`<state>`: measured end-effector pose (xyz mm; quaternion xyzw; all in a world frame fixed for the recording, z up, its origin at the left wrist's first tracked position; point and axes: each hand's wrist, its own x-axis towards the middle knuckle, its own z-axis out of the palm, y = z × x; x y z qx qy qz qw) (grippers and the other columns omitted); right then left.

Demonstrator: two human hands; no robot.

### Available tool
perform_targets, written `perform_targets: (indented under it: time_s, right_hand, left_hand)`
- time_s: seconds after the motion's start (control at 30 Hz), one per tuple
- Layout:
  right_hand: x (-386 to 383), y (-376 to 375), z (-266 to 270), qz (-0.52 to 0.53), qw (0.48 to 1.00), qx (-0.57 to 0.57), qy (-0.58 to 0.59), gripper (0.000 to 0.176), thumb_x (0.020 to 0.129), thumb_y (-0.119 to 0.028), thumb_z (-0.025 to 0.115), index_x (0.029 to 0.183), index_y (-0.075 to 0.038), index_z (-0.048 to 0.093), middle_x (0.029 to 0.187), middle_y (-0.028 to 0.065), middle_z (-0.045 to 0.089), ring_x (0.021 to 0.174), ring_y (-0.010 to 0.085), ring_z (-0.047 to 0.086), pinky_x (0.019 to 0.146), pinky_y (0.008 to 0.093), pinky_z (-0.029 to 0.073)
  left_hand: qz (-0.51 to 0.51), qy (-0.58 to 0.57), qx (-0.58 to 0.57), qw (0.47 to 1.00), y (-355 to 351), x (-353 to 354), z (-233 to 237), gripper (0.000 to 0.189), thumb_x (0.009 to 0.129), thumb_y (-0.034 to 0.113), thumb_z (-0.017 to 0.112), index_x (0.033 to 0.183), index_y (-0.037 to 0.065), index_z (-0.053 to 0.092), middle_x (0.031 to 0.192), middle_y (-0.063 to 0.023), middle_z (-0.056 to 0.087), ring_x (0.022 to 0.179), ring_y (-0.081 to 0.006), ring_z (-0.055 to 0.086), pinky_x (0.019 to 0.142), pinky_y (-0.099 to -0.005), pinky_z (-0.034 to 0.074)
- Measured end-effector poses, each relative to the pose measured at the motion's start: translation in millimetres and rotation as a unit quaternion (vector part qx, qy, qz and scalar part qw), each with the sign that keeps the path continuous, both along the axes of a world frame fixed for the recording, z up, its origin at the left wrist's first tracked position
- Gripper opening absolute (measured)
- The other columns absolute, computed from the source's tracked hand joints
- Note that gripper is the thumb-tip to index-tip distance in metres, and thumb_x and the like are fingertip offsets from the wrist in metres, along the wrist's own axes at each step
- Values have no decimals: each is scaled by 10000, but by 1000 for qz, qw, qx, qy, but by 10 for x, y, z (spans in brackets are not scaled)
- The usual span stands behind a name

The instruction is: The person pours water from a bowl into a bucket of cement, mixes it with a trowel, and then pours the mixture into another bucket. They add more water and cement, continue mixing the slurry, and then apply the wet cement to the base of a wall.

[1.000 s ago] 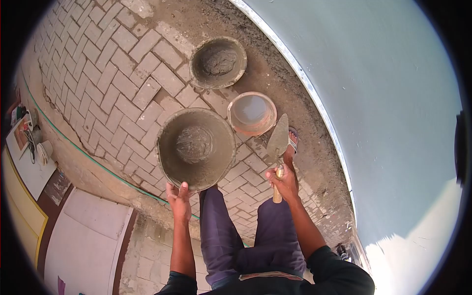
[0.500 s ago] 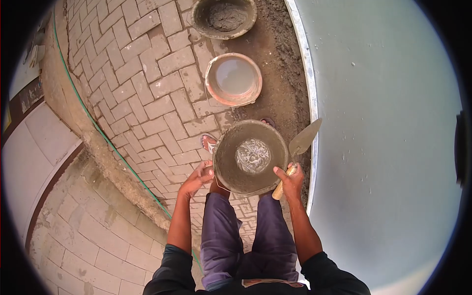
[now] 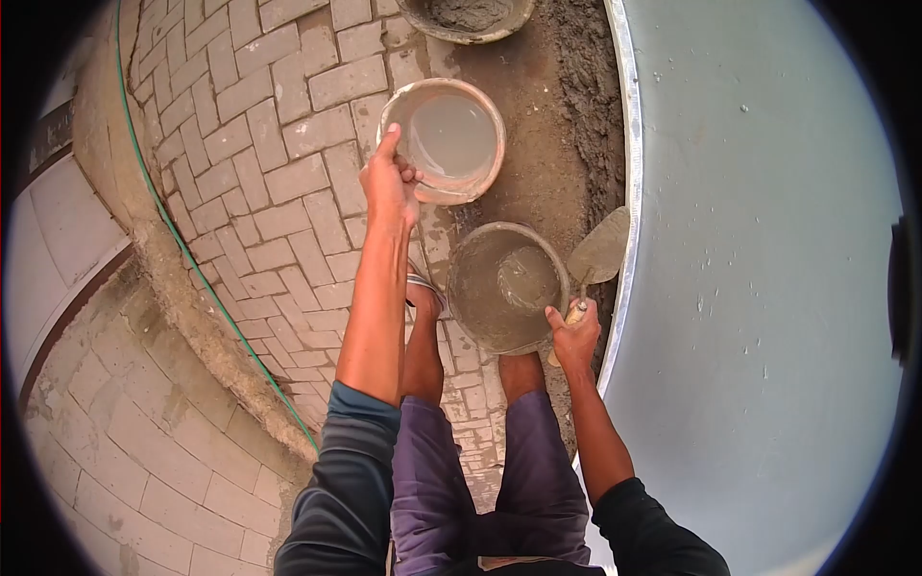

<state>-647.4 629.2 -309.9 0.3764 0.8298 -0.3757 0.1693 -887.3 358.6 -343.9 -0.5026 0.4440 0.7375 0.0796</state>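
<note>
My left hand (image 3: 392,182) is closed on the near left rim of a reddish bucket (image 3: 492,144) that holds cloudy water, its thumb along the rim. With my right hand (image 3: 574,331) I grip the wooden handle of a trowel (image 3: 599,252) and the right rim of a grey mortar-stained bucket (image 3: 471,298). That grey bucket is tilted in front of my legs, with a wet patch at its bottom. The trowel's blade points away from me, beside the white edge of the wall.
Another bucket (image 3: 471,36) with wet mortar stands at the top. Loose mortar (image 3: 594,106) lies along the foot of the large grey wall (image 3: 759,288) at right. A green hose (image 3: 182,245) crosses the paving (image 3: 288,182) at left.
My left hand has left the grey bucket's side, reached forward and taken hold of the reddish bucket. The grey bucket has tilted, still held by my right hand with the trowel.
</note>
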Motion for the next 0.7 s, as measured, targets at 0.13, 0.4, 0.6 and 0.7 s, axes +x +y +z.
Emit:
perform_targets:
  time_s: [0.13,0.4,0.6,0.7]
  right_hand:
    - [-367,-19,-250,19,1000,0,24,455,717,-151,842,1029,18,558,881,200,659,770,311,662,726,411,509]
    - [-1753,-341,-1157,121,990,-16,71,488,722,-196,843,1045,41,565,924,245,668,843,371,670,766,437,507]
    - [-2239,-377,-1739,158,986,-3,52,508,758,-284,847,1006,56,564,927,254,654,844,399,641,775,456,493]
    - [-2048,-322,-1567,188,974,83,96,484,813,-312,807,980,68,556,915,253,644,843,400,629,766,461,483]
  left_hand:
    - [-10,63,-49,997,-511,341,1018,315,929,293,694,748,149,481,613,68,305,567,-80,302,578,-269,321]
    - [-77,12,-225,971,-634,1018,1874,327,937,351,680,776,140,489,652,67,332,613,-68,311,625,-253,309]
    - [-70,-46,-289,954,-748,1345,1885,314,924,367,695,831,110,540,681,65,381,634,-65,308,623,-244,285]
    - [-108,-94,-262,954,-626,1497,1900,307,926,360,696,834,104,553,699,64,406,648,-66,309,617,-235,262]
